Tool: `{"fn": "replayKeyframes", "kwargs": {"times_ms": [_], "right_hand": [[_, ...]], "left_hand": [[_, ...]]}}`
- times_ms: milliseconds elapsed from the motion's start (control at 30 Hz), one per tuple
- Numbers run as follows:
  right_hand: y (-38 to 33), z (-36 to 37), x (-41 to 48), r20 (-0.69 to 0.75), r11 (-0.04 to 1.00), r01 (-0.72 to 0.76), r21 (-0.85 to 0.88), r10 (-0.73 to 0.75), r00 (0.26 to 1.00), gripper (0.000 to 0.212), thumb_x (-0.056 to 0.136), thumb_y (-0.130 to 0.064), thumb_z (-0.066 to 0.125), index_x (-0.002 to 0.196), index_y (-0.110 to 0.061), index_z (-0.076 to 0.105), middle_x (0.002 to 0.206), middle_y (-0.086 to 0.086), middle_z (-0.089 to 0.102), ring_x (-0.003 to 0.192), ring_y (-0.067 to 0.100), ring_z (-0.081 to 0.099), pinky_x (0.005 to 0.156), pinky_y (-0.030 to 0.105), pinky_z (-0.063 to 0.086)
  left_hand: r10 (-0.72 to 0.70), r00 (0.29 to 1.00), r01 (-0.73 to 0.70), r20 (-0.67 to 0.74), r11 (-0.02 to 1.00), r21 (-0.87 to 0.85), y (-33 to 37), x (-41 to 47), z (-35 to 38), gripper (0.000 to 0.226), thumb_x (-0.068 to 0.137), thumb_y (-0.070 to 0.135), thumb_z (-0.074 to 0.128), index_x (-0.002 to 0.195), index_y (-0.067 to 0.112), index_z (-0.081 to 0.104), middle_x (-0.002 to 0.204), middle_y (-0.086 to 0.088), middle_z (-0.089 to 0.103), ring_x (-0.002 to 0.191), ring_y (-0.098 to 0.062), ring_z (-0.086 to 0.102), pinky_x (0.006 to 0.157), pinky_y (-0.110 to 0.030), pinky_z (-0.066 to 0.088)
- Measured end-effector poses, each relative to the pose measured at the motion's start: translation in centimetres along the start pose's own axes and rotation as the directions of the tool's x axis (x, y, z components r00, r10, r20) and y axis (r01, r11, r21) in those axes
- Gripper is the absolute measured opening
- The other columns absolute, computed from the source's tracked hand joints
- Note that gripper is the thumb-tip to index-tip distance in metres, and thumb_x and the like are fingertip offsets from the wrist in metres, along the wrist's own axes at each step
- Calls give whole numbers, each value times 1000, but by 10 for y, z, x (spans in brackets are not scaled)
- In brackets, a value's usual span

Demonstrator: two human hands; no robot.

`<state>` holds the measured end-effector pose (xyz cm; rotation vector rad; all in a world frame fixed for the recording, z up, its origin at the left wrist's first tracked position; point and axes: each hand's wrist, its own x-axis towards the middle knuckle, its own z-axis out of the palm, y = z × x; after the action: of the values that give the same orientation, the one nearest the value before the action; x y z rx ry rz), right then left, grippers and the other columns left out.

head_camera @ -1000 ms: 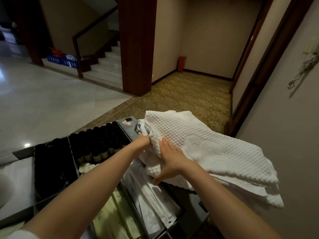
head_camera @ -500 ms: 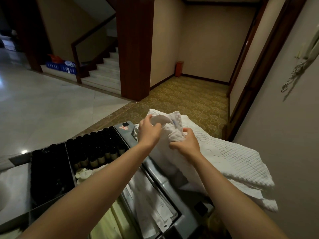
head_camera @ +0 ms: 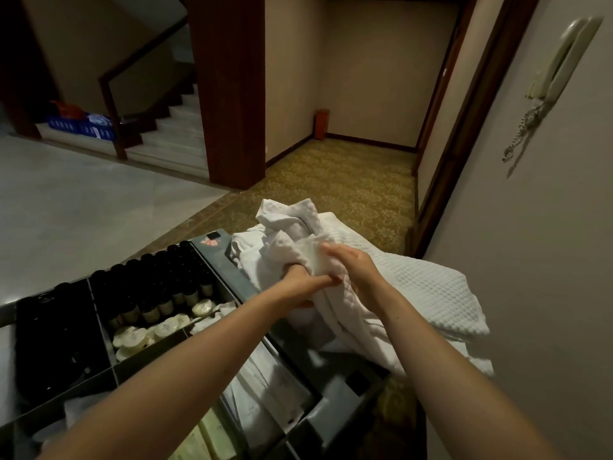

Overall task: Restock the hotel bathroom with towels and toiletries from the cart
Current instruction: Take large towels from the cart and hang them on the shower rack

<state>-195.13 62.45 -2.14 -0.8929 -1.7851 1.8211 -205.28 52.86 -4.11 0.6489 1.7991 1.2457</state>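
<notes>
Gripping bunched white towel [head_camera: 285, 224] above cart [head_camera: 232, 267] edge: left hand [head_camera: 298, 286], right hand [head_camera: 356, 268] close together, both clamped on it.

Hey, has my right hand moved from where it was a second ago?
Yes. Against the red-stickered corner of the cart, the right hand has gone right and upward in view, and now grips the bunched towel.

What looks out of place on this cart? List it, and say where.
The top towel is crumpled into a bunch, held by the left hand and right hand, not folded like the stack of towels beneath. That stack overhangs the right edge of the cart. Round soaps lie loose beside the bottles.
</notes>
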Motion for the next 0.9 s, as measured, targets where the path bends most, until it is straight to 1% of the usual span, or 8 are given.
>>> {"fn": "replayKeyframes", "kwargs": {"times_ms": [133, 333, 467, 567, 633, 700, 767, 900], "right_hand": [[-4, -15, -17, -100, 992, -67, 110, 78, 992, 33, 93, -29, 49, 105, -10, 73, 107, 11, 74, 88, 16, 68, 73, 27, 53], [2, -44, -50, -337, 986, -164, -38, 142, 931, 24, 92, -9, 43, 94, -1, 65, 88, 17, 67, 67, 24, 65, 52, 28, 54], [4, -56, -77, -69, 867, -456, -203, 452, 889, 31, 94, -10, 36, 105, 0, 63, 79, 13, 65, 62, 22, 63, 53, 25, 50], [12, -58, -90, 218, 742, -515, -429, 638, 738, 42, 95, -24, 33, 124, -6, 58, 96, 9, 71, 72, 17, 67, 61, 23, 47], [19, -56, -92, 315, 734, -505, -454, 663, 679, 52, 97, -34, 33, 138, -5, 48, 117, 12, 69, 77, 14, 67, 60, 20, 47], [23, -52, -92, 371, 800, -546, -247, 599, 710, 62, 98, -43, 34, 148, -6, 32, 131, 16, 60, 85, 20, 69, 58, 24, 54], [25, -48, -89, 349, 791, -588, 169, 510, 786, 74, 95, -49, 42, 151, -7, 18, 140, 21, 49, 97, 31, 68, 61, 34, 61], [21, -32, -80, 77, 533, -366, 763, 488, 870, 87, 79, -58, 61, 142, -2, 39, 141, 24, 43, 115, 40, 59, 87, 47, 57]], "left_hand": [[12, 980, -8, -199, 1000, 22, 6, -1, 25, 136, 36, 71, 80, 145, 7, 29, 136, -6, 50, 122, -27, 51, 99, -42, 49], [-85, 931, 103, -356, 994, 33, 9, 2, 46, 143, 56, 66, 80, 150, 1, -7, 151, -17, 18, 139, -35, 29, 113, -48, 31], [-98, 916, 97, -389, 995, -23, 10, 6, 48, 131, 67, 55, 80, 149, -1, -5, 149, -19, 22, 136, -35, 33, 110, -44, 35], [-105, 907, 66, -407, 992, -108, 16, 8, 52, 104, 76, 41, 75, 149, -1, 14, 141, -18, 39, 125, -36, 44, 107, -43, 39], [-76, 904, 15, -421, 989, -146, 28, 7, 53, 83, 80, 36, 70, 144, -1, 31, 132, -16, 50, 119, -34, 51, 105, -41, 42], [-48, 899, -33, -435, 984, -176, 40, 5, 54, 72, 81, 34, 68, 138, -1, 40, 125, -15, 56, 114, -32, 55, 103, -39, 44], [-31, 889, -67, -456, 978, -196, 48, 7, 55, 70, 81, 33, 68, 136, -1, 42, 123, -15, 58, 113, -31, 57, 102, -39, 46], [-62, 882, -59, -467, 969, -239, 53, 7, 57, 80, 75, 40, 68, 137, -3, 40, 127, -17, 55, 114, -32, 57, 99, -44, 49]]}}
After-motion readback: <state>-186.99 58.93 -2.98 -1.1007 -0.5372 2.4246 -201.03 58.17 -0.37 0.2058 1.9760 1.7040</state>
